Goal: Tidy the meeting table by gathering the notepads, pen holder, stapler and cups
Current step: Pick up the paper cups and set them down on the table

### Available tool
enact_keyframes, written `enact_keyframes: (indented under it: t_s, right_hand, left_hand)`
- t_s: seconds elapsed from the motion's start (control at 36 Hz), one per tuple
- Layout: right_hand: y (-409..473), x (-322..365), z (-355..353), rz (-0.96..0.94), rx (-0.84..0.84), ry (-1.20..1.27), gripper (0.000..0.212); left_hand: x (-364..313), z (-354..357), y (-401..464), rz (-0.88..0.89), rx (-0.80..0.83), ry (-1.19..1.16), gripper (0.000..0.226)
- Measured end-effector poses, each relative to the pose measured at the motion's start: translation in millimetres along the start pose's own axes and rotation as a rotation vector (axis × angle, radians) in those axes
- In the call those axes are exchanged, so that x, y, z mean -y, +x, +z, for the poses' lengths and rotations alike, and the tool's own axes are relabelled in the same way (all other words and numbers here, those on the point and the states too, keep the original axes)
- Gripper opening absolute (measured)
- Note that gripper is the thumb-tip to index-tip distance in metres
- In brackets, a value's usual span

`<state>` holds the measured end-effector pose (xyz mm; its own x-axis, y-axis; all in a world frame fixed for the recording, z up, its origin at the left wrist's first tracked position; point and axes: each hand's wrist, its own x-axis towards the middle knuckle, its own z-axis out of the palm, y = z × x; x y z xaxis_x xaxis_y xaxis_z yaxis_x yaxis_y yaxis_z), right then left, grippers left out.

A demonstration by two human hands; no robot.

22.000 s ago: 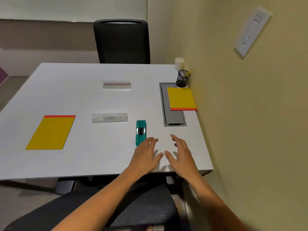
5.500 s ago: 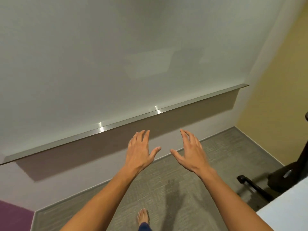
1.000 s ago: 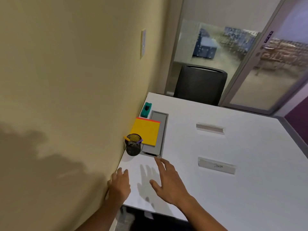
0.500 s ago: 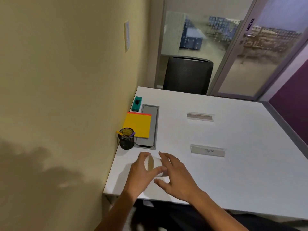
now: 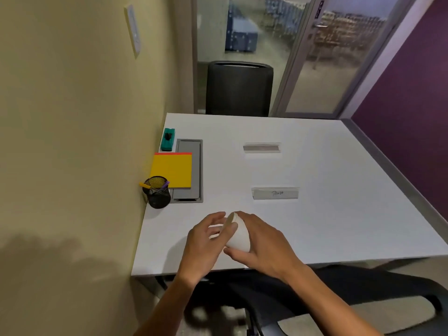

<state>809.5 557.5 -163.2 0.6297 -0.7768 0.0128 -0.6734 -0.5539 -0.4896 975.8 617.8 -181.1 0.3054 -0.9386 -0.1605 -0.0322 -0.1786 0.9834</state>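
Observation:
A white paper cup (image 5: 237, 236) lies tilted above the near part of the white table (image 5: 339, 202), between both hands. My right hand (image 5: 261, 246) wraps it from the right, thumb under its base. My left hand (image 5: 202, 243) pinches its rim, with the thumb on the front and the fingers behind. Along the wall side stand a black mesh pen holder (image 5: 157, 193) with pens, a yellow notepad (image 5: 172, 170) with a red edge, and a teal stapler (image 5: 167, 139) farthest away.
The notepad partly covers a grey cable hatch (image 5: 191, 151). Two clear name plates (image 5: 275, 193) (image 5: 261, 147) sit mid-table. A yellow wall borders the table on the left. A black chair (image 5: 238, 88) stands at the far end before a glass door, and another chair is below me.
Both hands have closed in on the white cup and tipped it off the table near the front edge; half a second ago only the left hand was round it.

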Motion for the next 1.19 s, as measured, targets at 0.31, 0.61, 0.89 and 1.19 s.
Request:
enact_keyframes:
  t_s: [0.31, 0.61, 0.89, 1.19]
  right_hand:
    - [-40, -20, -38, 0.207, -0.215, 0.358, 0.053]
    - [-105, -51, -84, 0.220, -0.308, 0.700, 0.052]
    - [-181, -109, -137, 0.201, -0.492, 0.934, 0.064]
    - [-261, -173, -170, 0.265, -0.656, 0.975, 0.057]
  left_hand:
    - [-23, -6, -5, 0.016, -0.320, -0.411, 0.017]
    - [-53, 53, -26, 0.140, -0.230, -0.545, 0.101]
    - [-72, 133, -68, 0.287, -0.244, -0.136, 0.109]
    - [-77, 238, -92, 0.387, -0.125, -0.066, 0.098]
